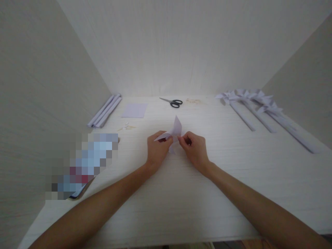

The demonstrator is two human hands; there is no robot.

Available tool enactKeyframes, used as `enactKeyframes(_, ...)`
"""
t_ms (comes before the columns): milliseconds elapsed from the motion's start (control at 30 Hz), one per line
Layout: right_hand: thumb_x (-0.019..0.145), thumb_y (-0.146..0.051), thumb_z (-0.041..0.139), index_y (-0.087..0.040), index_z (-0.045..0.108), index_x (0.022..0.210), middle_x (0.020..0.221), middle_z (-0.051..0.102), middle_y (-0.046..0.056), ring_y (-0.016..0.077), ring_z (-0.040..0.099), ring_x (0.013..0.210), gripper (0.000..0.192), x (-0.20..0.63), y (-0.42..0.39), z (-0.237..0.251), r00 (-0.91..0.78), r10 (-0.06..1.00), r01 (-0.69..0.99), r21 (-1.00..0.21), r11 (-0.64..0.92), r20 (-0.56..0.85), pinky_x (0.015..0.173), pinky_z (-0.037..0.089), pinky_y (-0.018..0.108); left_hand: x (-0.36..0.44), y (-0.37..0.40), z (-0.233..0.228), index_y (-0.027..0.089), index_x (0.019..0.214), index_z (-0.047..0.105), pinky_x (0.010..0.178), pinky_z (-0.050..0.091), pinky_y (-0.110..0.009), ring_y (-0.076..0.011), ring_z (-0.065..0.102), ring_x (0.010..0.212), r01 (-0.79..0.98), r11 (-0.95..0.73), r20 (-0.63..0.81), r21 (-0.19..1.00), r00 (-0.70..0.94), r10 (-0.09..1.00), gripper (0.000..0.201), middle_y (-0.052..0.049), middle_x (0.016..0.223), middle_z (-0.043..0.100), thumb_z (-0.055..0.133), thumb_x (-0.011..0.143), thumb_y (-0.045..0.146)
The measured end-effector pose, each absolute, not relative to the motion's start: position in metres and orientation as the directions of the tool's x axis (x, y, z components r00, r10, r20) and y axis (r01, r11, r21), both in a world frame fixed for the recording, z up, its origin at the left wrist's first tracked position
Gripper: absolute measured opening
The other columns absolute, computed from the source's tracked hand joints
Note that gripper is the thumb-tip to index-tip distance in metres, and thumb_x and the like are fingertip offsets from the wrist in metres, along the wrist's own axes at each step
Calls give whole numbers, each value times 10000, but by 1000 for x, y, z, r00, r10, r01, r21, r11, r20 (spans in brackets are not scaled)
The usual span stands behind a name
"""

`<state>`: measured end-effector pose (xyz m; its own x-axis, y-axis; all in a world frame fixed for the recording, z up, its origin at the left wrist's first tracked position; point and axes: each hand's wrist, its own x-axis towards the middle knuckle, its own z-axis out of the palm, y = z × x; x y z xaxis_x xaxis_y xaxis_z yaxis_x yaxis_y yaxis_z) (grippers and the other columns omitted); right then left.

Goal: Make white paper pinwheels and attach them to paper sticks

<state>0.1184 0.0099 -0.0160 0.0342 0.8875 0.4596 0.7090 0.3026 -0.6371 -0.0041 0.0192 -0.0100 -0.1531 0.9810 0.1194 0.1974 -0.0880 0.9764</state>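
Observation:
A pale lilac paper piece (175, 130), partly folded with pointed flaps, is held just above the white table (181, 193) at its middle. My left hand (157, 149) pinches its left flaps from below and beside. My right hand (193, 148) pinches the paper's centre from the right. One flap stands up between the two hands.
Black scissors (172, 102) lie at the back centre, next to a flat lilac sheet (134, 110). Rolled paper tubes (105, 111) rest at the back left. Several finished paper pinwheels on sticks (259, 107) lie at the right. A blurred object (83, 166) sits at the left. White walls enclose three sides.

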Motion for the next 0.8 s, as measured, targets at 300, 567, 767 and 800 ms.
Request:
enactKeyframes(300,718,-218,532,-171,437,529,456,462,-35,71,378,412,217,118,8,-14,13,880,673,-655,343,474,420,287,192,-5,20,-10,145,547,576,446,322,-190,-73,428,478,247,-94,129,964,-130,983,58,39,491,498,545,582,178)
enactKeyframes(567,716,-202,544,-161,497,581,513,515,-18,82,436,461,150,119,8,-11,7,876,627,-685,371,482,461,344,196,-4,19,-8,138,569,589,449,326,-189,-74,433,485,179,-67,93,982,-143,985,57,34,507,512,548,573,177)
enactKeyframes(767,735,-264,535,-165,480,556,481,495,-26,78,421,434,212,118,8,-10,55,894,618,-718,320,445,434,322,195,-4,19,-10,143,553,572,439,318,-193,-75,420,473,168,-75,98,983,-134,986,67,37,491,487,549,580,199)
enactKeyframes(800,737,-274,533,-166,475,548,475,490,-27,78,416,431,225,118,8,-10,56,895,623,-716,315,443,432,317,196,-4,19,-9,143,558,576,443,321,-194,-75,422,476,175,-76,100,982,-133,986,68,36,496,492,549,581,201)
